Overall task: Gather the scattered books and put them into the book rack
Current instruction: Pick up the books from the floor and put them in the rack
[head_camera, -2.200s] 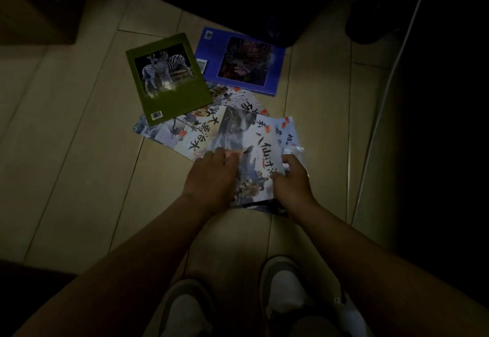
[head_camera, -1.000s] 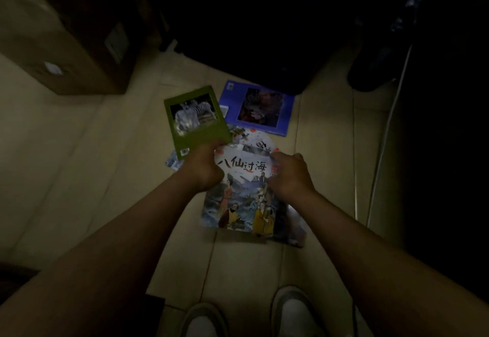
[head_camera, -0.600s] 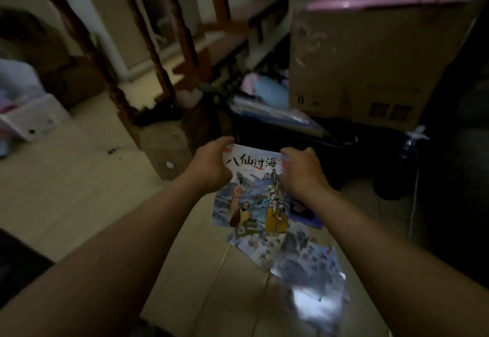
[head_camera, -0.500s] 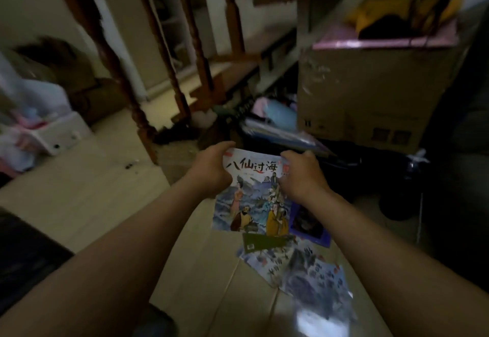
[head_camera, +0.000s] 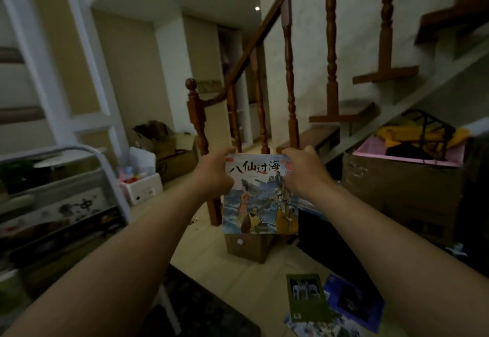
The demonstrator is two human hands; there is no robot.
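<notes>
Head view: your left hand [head_camera: 215, 175] and right hand [head_camera: 301, 175] each grip a top corner of the picture book [head_camera: 260, 204], held upright in mid-air — you're on the carrying step. Next, swing left to the white rack [head_camera: 113, 178], likely its home; the green book [head_camera: 307, 302] lies on the floor.

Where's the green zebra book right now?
Head view, lower right: the green zebra book lies on the floor, just left of the blue book and below the held-up picture book.
</notes>
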